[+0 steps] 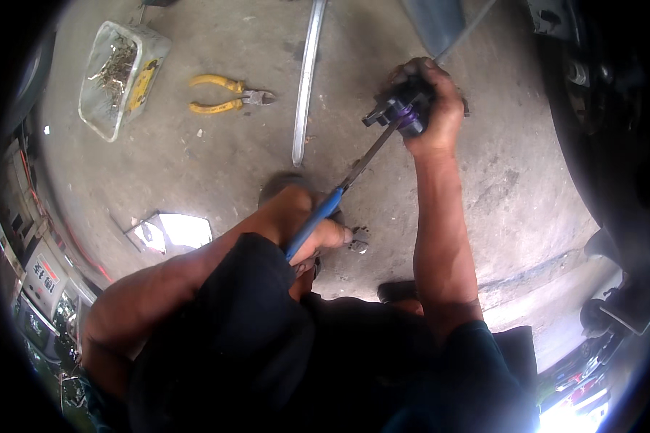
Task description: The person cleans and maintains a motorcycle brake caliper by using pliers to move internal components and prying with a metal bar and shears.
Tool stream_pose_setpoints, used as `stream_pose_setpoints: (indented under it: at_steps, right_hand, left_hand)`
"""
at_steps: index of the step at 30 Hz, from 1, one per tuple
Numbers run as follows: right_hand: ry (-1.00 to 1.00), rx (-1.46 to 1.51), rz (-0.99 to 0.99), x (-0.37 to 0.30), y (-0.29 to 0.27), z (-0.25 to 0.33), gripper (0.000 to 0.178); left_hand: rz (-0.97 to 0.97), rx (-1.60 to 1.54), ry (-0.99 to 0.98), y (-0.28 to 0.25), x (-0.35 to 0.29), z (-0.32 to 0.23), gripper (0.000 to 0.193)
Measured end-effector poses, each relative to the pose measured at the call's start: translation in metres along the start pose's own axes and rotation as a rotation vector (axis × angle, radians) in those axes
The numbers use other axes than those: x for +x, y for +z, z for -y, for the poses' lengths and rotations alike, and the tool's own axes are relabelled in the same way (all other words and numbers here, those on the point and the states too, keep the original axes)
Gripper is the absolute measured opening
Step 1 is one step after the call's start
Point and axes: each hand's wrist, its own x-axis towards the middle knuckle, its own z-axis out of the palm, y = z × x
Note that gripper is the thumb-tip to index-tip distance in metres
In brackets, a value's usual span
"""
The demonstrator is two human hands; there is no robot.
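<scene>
My right hand [446, 108] is closed round a black machine part [410, 94] with several stubby arms and a purple ring. My left hand [325, 234] is closed at the blue handle of a long slim tool [315, 222], partly hidden by the handle and my dark-clothed knee. The tool slants up to the right, and its narrow dark metal end meets the part beside the purple ring. Whether the tool is pliers or something else, I cannot tell. Next to my left fingertips is a small grey metal-looking thing [358, 240], too unclear to name.
Yellow-handled cutting pliers [227, 96] lie spread on the concrete floor, left of a long silver metal bar [308, 86]. A clear plastic tub [89, 108] holding brownish scraps stands at the far left. Dark machinery [592, 94] lines the right side. A bright reflective sheet [184, 229] lies at left.
</scene>
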Motion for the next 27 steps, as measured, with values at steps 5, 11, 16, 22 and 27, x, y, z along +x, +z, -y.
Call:
stream_pose_setpoints:
  at_steps: [5,11,16,22,27]
  right_hand:
    - [0.059,-0.024,0.046,0.004,-0.002,-0.002,0.019]
    - [0.042,-0.085,0.016,0.012,0.003,0.001,0.022]
    - [0.057,-0.142,0.005,0.019,0.0,-0.002,0.021]
    - [0.089,-0.105,-0.056,0.02,-0.001,0.0,0.021]
    - [0.109,-0.025,-0.031,0.025,-0.007,0.008,0.019]
  left_hand:
    - [0.031,0.093,0.079,-0.001,-0.008,-0.007,0.018]
    - [0.116,0.118,0.109,-0.009,-0.009,-0.015,0.016]
    - [0.223,0.035,0.104,-0.015,-0.001,-0.02,0.015]
    - [0.203,-0.01,0.114,-0.009,0.008,-0.015,0.018]
    - [0.213,0.027,0.23,-0.019,0.033,-0.006,0.02]
